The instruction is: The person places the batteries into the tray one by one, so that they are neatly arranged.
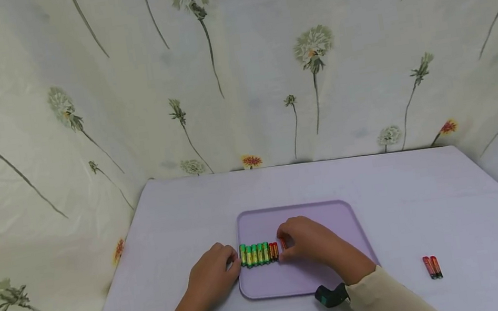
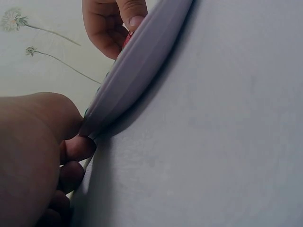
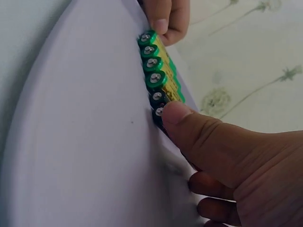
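We've got a row of batteries (image 1: 257, 254) lined up on the lavender tray (image 1: 334, 218), green ones on the left, red ones on the right. Our left hand (image 1: 212, 278) curls against the tray's left rim at the green end, while our right hand (image 1: 306, 239) pinches a red battery (image 1: 282, 243) at the other end, though the head view hides its fingertips somewhat. Best bet: keep squeezing gently inward so the row stays tight. Two spare red batteries (image 1: 432, 267) sit apart on the table (image 1: 450, 191).
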Demonstrator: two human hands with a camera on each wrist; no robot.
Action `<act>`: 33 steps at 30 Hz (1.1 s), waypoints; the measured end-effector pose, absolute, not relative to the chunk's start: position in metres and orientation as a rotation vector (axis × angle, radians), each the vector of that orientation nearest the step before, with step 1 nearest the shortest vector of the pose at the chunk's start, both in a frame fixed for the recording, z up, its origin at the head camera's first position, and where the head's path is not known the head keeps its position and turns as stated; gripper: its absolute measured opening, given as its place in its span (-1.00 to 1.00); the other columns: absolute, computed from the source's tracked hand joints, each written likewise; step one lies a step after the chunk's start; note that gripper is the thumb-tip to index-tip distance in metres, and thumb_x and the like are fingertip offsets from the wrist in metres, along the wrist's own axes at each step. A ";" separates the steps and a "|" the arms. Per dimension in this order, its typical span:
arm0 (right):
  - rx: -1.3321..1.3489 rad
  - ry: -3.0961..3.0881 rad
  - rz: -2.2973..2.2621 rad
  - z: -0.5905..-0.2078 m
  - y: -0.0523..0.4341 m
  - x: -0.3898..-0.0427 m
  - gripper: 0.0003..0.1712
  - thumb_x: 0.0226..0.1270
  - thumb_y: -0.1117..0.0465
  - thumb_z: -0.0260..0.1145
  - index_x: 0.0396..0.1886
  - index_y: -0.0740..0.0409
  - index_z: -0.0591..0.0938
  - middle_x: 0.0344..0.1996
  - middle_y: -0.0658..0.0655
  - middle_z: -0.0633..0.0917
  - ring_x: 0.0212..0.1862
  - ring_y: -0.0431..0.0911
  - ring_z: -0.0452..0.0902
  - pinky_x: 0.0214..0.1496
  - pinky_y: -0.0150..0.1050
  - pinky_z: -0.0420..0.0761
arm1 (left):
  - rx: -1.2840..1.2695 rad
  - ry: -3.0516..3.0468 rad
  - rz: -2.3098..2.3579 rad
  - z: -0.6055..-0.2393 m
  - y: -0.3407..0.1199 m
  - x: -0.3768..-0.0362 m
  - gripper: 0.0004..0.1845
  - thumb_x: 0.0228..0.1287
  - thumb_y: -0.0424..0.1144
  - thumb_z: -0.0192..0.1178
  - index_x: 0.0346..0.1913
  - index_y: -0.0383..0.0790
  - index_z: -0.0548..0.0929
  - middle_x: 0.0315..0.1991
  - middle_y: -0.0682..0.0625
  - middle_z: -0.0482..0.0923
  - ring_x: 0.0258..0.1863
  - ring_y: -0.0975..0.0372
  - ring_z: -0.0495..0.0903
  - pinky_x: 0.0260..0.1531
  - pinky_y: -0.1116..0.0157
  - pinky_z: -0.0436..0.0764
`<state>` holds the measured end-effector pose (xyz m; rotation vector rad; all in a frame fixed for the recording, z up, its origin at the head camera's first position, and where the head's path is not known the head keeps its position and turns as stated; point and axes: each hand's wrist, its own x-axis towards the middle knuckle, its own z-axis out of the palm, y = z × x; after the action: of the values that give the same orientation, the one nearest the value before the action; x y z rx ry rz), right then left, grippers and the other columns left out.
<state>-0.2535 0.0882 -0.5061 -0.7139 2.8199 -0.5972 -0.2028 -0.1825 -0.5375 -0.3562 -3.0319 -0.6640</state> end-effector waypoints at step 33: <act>-0.725 2.811 -0.629 -0.509 0.106 -0.238 -0.16 -0.03 -0.07 0.73 0.27 0.06 0.63 -0.12 -0.10 0.63 0.04 -0.12 0.48 0.25 -0.03 0.52 | -0.361 -3.044 -0.667 -0.535 -0.183 -0.203 -0.86 0.47 0.01 0.20 -0.22 0.07 0.63 -0.33 0.20 0.41 -0.39 0.31 0.36 -0.40 0.31 0.39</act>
<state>-0.2385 0.1062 -0.5086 -0.7247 2.8112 -0.6292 -0.2028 -0.1830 -0.5350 -0.3612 -3.0444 -0.6666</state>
